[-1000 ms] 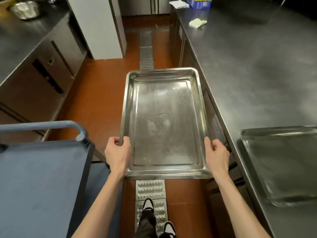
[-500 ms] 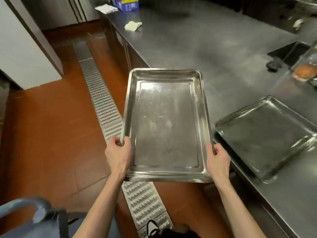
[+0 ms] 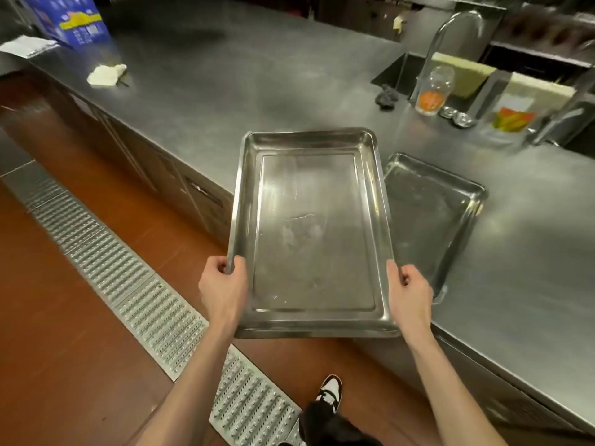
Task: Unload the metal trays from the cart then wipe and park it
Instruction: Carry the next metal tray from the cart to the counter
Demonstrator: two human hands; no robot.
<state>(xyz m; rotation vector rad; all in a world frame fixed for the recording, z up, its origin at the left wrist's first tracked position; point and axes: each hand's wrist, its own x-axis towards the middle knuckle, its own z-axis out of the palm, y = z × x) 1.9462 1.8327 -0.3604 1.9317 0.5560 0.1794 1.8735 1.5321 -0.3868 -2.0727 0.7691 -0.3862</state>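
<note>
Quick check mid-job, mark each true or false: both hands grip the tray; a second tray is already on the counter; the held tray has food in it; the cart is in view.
1. Both hands grip the carried tray: true, left hand and right hand hold its long sides.
2. A second tray lies on the counter: true.
3. The carried tray has food in it: false, it is empty.
4. The cart is in view: false, none shows.

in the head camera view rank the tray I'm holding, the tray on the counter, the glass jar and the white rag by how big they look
1. Held tray, though it is nearest the camera.
2. Tray on the counter, partly hidden behind it.
3 and 4. Glass jar and white rag look alike; I won't rank them.
</note>
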